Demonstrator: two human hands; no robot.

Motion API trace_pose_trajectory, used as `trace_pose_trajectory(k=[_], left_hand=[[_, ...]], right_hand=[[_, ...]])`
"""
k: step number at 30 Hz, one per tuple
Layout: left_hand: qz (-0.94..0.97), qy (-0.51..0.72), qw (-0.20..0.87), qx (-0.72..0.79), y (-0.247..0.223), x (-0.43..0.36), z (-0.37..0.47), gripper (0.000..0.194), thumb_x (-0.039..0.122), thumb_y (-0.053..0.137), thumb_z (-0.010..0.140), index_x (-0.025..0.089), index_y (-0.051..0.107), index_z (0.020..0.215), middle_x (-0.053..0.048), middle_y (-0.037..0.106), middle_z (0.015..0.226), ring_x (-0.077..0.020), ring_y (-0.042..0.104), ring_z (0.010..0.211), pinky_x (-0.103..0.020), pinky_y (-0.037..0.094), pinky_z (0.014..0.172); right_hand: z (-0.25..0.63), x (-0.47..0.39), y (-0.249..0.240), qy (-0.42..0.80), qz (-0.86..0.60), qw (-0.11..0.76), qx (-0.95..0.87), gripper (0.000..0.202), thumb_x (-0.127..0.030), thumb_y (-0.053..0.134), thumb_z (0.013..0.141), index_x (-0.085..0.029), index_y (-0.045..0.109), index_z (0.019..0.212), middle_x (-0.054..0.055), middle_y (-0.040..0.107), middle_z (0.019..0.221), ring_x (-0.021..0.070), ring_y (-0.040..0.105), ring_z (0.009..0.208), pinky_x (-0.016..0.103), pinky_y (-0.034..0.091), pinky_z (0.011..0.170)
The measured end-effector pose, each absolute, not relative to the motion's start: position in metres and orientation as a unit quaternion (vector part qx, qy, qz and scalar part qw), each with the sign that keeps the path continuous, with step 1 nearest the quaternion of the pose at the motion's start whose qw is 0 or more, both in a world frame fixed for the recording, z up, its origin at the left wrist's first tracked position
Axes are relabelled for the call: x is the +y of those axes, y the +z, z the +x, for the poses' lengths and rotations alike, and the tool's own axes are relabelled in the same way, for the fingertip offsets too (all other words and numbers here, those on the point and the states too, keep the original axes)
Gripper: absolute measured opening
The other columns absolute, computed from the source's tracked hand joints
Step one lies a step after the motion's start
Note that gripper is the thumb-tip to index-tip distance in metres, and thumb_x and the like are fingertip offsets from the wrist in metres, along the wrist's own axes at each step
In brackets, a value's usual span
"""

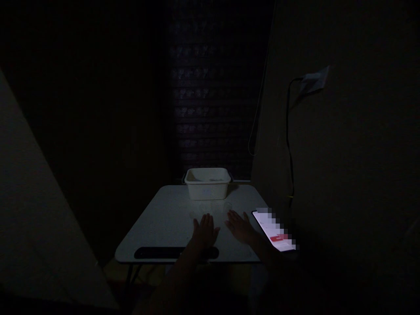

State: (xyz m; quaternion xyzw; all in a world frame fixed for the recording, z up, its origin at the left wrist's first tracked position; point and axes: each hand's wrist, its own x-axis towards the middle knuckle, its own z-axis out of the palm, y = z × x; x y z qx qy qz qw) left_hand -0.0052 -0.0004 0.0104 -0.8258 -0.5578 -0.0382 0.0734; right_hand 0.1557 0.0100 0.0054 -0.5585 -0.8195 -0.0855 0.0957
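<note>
Over the front half of a small white table (154,218), my left hand (205,231) is held palm down with its fingers apart. My right hand (240,226) is to its right, also palm down, fingers stretched out and thumb apart. Neither hand holds anything. Just beyond the fingertips, something faint and see-through (206,208) shows on the tabletop; its kind is too dim to tell. A white rectangular plastic tub (208,190) stands at the table's far edge, with its inside mostly in shadow.
A lit screen (271,229) lies along the table's right edge, close to my right arm. A dark strip (157,252) runs along the front edge. On the right wall, a cable (288,131) hangs from a plug (313,81). Behind is a dark blind (193,100).
</note>
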Motion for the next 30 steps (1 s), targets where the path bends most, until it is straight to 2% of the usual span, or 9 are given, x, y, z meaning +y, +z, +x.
trace_pose_trajectory(k=[12, 23, 30], left_hand=[[-0.788, -0.008, 0.074, -0.611, 0.022, 0.000, -0.037, 0.053, 0.039, 0.004, 0.075, 0.011, 0.023, 0.114, -0.013, 0.020, 0.122, -0.0239, 0.013, 0.110, -0.050, 0.016, 0.080], [-0.812, -0.025, 0.050, -0.581, 0.016, 0.005, 0.000, 0.053, 0.041, 0.005, 0.074, 0.012, 0.021, 0.115, -0.012, 0.020, 0.122, -0.0238, 0.013, 0.110, -0.049, 0.018, 0.081], [-0.785, -0.026, 0.067, -0.616, 0.017, 0.009, -0.019, 0.054, 0.042, 0.004, 0.074, 0.012, 0.024, 0.114, -0.013, 0.020, 0.122, -0.0249, 0.015, 0.109, -0.049, 0.018, 0.079]], right_hand=[[0.173, 0.010, 0.005, -0.077, -0.568, 0.083, -0.815, 0.049, -0.039, 0.006, 0.077, -0.015, 0.027, 0.114, 0.008, 0.026, 0.119, 0.0165, 0.017, 0.109, 0.048, 0.009, 0.085], [0.132, 0.007, 0.014, -0.059, -0.560, 0.094, -0.821, 0.047, -0.037, 0.004, 0.077, -0.017, 0.026, 0.114, 0.006, 0.027, 0.119, 0.0163, 0.017, 0.109, 0.045, 0.010, 0.085], [0.145, 0.004, 0.013, -0.070, -0.560, 0.088, -0.820, 0.048, -0.037, 0.004, 0.077, -0.017, 0.027, 0.113, 0.006, 0.027, 0.119, 0.0170, 0.019, 0.109, 0.047, 0.011, 0.084]])
